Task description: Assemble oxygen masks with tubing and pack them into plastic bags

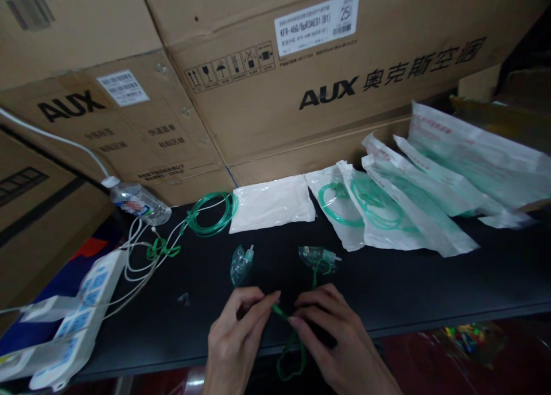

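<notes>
My left hand [236,337] and my right hand [333,340] meet at the near edge of a black table [430,280]. Both pinch a thin green elastic strap [280,312] between their fingertips. The strap loops down below the table edge [290,363] between my wrists. Just beyond my right hand lies a clear green mask [317,257], and the strap seems to run up to it. A second clear mask piece [241,264] lies beyond my left hand, apart from it.
A coil of green tubing [212,214] lies at the back left beside a white empty pouch [272,202]. Several sealed pouches with green tubing [387,205] fan out to the right. A water bottle [138,202], white cables and a power strip [73,320] fill the left. Large cardboard boxes [301,68] wall the back.
</notes>
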Demonstrator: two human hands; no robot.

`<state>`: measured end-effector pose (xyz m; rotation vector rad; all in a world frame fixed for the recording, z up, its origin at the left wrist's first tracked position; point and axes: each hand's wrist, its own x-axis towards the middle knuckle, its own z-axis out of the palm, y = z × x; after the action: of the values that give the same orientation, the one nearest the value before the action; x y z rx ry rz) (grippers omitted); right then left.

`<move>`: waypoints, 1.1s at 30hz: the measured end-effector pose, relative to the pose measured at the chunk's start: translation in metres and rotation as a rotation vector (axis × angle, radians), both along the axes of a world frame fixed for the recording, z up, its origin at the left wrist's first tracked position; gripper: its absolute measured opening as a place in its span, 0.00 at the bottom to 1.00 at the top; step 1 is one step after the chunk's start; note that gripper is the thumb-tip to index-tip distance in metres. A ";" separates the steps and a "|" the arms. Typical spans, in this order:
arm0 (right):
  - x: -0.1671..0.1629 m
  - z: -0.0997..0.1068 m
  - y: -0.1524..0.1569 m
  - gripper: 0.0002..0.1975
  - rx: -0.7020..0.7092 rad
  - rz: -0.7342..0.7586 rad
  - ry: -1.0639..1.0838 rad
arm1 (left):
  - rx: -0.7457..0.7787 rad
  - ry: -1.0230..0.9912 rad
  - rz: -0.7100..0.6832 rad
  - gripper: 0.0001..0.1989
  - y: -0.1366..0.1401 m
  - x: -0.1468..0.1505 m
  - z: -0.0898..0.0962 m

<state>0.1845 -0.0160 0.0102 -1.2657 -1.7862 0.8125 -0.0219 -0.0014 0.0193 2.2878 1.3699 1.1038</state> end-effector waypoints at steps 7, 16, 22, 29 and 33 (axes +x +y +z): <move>-0.006 0.007 0.005 0.20 -0.246 -0.059 0.228 | 0.108 -0.002 -0.104 0.15 -0.005 0.009 -0.012; -0.001 -0.001 0.006 0.19 -0.639 -0.128 0.775 | 0.173 0.048 -0.369 0.13 0.003 0.021 -0.014; 0.006 -0.009 0.008 0.18 -0.621 -0.262 0.801 | 0.050 -0.070 -0.397 0.16 0.012 0.029 -0.009; 0.022 -0.012 0.001 0.19 -0.531 -0.278 0.742 | -0.226 0.069 -0.181 0.17 0.055 0.044 -0.010; 0.031 -0.010 -0.004 0.19 -0.485 -0.158 0.659 | -0.244 0.131 -0.255 0.17 0.073 0.055 -0.018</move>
<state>0.2155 -0.0199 0.0005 -1.2139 -0.9813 1.4276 0.0334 0.0712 0.0010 2.3051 1.1422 0.6799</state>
